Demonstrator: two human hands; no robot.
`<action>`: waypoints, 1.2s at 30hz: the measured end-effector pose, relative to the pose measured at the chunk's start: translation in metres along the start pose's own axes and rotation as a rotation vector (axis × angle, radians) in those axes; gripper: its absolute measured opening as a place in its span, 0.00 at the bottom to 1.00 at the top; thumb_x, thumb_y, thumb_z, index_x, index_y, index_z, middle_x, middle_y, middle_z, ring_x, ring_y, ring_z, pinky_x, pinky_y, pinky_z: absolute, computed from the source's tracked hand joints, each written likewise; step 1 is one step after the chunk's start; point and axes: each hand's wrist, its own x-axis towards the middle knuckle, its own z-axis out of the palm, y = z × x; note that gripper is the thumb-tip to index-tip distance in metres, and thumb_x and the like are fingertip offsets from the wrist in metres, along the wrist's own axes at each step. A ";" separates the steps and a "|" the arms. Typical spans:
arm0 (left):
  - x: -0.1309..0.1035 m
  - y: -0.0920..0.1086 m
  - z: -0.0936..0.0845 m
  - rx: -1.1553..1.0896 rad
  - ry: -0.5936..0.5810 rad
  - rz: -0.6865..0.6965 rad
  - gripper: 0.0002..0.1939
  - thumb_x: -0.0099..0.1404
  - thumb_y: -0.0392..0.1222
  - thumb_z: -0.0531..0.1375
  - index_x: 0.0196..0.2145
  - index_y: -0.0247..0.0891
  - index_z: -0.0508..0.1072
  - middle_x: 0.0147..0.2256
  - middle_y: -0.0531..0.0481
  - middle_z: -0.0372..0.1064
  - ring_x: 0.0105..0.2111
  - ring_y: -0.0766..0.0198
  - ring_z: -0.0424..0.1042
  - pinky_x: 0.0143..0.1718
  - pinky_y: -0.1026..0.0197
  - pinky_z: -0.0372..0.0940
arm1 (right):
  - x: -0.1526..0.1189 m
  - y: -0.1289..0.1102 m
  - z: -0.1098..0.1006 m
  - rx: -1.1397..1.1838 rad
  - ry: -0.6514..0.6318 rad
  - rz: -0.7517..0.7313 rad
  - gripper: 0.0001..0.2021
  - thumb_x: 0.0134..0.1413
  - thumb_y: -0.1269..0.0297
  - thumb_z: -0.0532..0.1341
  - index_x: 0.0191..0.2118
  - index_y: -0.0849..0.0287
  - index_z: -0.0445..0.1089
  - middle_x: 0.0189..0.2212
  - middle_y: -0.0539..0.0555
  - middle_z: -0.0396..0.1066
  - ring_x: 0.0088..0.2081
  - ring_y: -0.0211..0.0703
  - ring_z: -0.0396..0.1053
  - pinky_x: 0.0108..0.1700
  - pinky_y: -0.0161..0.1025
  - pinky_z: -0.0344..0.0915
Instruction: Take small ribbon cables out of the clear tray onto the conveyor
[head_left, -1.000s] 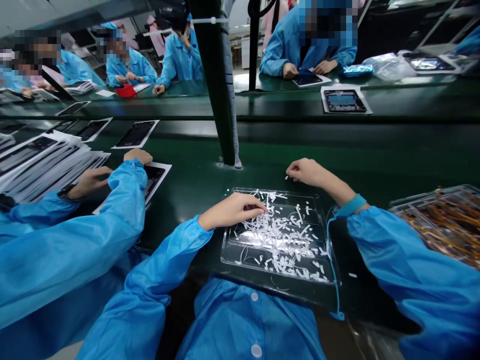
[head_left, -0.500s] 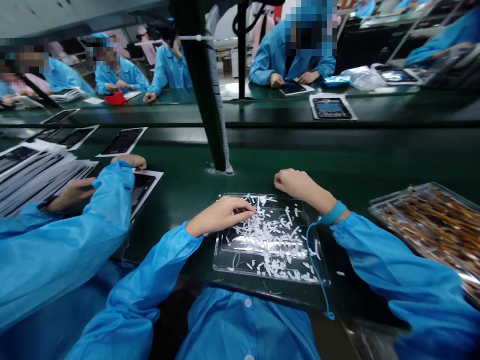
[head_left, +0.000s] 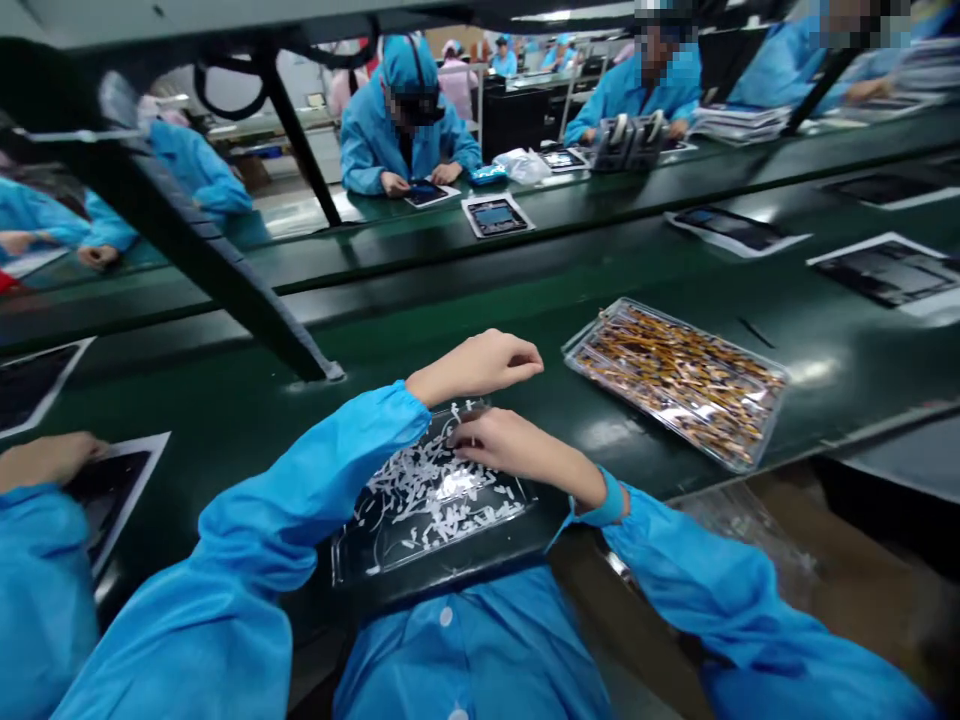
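A clear plastic tray [head_left: 346, 560] lies on the green bench in front of me, strewn with small white strips [head_left: 427, 490]. My right hand [head_left: 502, 442] is over the far right part of the tray, with its bent fingertips down at the strips; what they pinch is hidden. Just beyond the tray's far edge, my left hand [head_left: 487, 362] hovers with thumb and fingers drawn together. Anything between those fingers is too small to make out. A blue band [head_left: 604, 498] circles my right wrist.
To the right, a second clear tray [head_left: 761, 455] holds many orange-brown flex-cable-like pieces. A slanted post [head_left: 225, 270] rises at left. A co-worker's hand [head_left: 52, 460] touches a dark panel on white backing [head_left: 124, 490]. More panels [head_left: 892, 270] lie at far right.
My view has swung to the right. My left hand has left the strips and moved beyond the tray; my right hand has come down from behind the tray to the strips.
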 end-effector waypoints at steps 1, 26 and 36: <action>0.019 -0.001 0.007 0.048 -0.039 0.036 0.13 0.73 0.43 0.57 0.44 0.37 0.81 0.41 0.47 0.81 0.37 0.62 0.77 0.35 0.63 0.65 | -0.007 -0.001 -0.001 0.017 0.022 -0.002 0.10 0.68 0.61 0.61 0.43 0.56 0.80 0.40 0.54 0.78 0.42 0.43 0.76 0.44 0.37 0.67; 0.217 -0.015 0.105 0.415 -0.076 0.464 0.22 0.77 0.52 0.52 0.55 0.33 0.75 0.56 0.36 0.68 0.55 0.50 0.70 0.56 0.52 0.62 | -0.216 0.160 -0.060 -0.667 0.536 0.704 0.20 0.71 0.55 0.50 0.47 0.59 0.76 0.41 0.64 0.71 0.41 0.57 0.70 0.44 0.51 0.66; 0.188 -0.013 0.107 0.443 -0.191 0.622 0.11 0.74 0.39 0.55 0.43 0.34 0.77 0.45 0.39 0.75 0.46 0.54 0.74 0.47 0.57 0.64 | -0.182 0.157 -0.048 -0.686 0.474 0.542 0.16 0.71 0.60 0.53 0.48 0.61 0.76 0.39 0.62 0.70 0.39 0.52 0.68 0.44 0.45 0.64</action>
